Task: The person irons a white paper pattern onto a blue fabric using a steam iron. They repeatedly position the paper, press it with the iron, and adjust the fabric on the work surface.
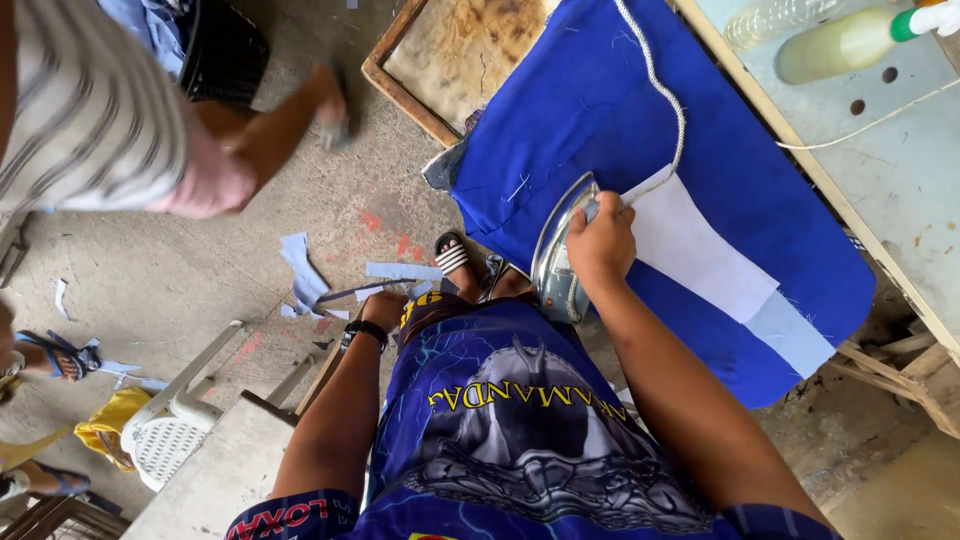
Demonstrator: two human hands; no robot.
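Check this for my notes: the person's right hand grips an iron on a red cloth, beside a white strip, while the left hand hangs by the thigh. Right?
Not quite: the head view shows the cloth is blue, not red. The rest holds: the right hand grips the iron beside the white strip, and the left hand hangs by the thigh.

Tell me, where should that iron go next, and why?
Probably along the white strip, away from the body. The right hand grips the iron at the strip's near end, so most of the strip on the blue cloth lies ahead. The left hand hangs at the side.
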